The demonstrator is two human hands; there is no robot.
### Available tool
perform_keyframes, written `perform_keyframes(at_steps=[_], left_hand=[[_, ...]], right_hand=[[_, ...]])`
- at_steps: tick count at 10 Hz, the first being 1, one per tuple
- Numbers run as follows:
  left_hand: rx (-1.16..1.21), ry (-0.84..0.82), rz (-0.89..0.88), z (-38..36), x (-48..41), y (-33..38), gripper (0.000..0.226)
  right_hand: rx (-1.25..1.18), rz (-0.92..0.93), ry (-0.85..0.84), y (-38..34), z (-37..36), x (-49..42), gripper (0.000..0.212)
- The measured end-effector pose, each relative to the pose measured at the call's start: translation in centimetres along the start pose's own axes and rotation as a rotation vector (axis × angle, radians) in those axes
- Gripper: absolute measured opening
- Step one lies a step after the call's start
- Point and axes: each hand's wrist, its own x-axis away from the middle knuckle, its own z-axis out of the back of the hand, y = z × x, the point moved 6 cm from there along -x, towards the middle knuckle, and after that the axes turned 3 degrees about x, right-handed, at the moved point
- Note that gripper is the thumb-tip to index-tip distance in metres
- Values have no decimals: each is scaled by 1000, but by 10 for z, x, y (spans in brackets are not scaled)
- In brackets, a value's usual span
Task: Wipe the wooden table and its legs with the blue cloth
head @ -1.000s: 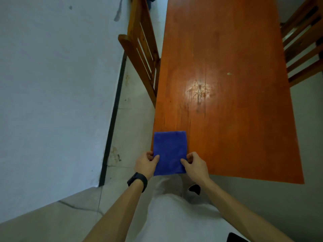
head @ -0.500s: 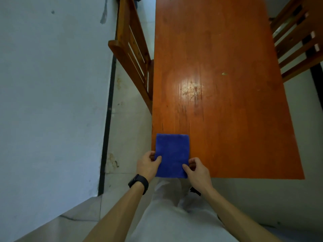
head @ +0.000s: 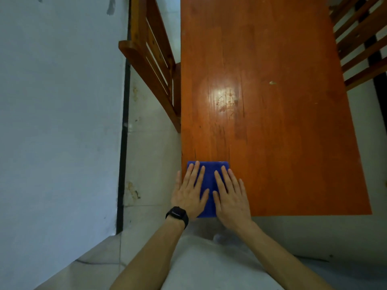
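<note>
**A:** ok, left to right, what's there? wall [head: 58, 122], then a slatted chair [head: 150, 59] up against the table's [head: 272, 143] left edge?

**B:** yep. next is the left hand [head: 189, 195], black watch [head: 177, 214] on the wrist, lying flat on the cloth [head: 209, 176]. cloth's folded, at the table's near-left corner, reaching the near edge.

**A:** and the grip?

**B:** apart on both hands, fingers straight and spread, pressing down. right hand [head: 230, 197] covers the cloth's right side, outer fingers on bare wood. another chair [head: 360, 38] far right.
</note>
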Motion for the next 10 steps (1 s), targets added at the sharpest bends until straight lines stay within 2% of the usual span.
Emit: perform_keyframes(at_steps=[1,3,5,6,7,8,9,10], left_hand=[[-23,-68,-1,-14,-7,-14,79],[-26,-71,-9,-13,-10,-18,83],[-49,-136,40,-4,-9,-8,79],[-26,-90,32,7,-9,14,74],[23,-88,-12,10,-14,48,70],[43,-127,60,3,-16,70,76],[18,-245,163,-10,-16,76,77],[-4,-274,194,-12,-17,79,75]], right_hand=[[118,8,-95,15,-14,-6,64],[119,-79,-96,28,-18,-4,70],[144,-81,-128,33,-8,-2,68],[114,-254,-118,59,7,5,69],[121,-309,-135,93,15,24,69],[106,-339,-226,116,22,42,69],[69,-297,-342,121,29,45,67],[-222,-288,-471,130,69,33,63]])
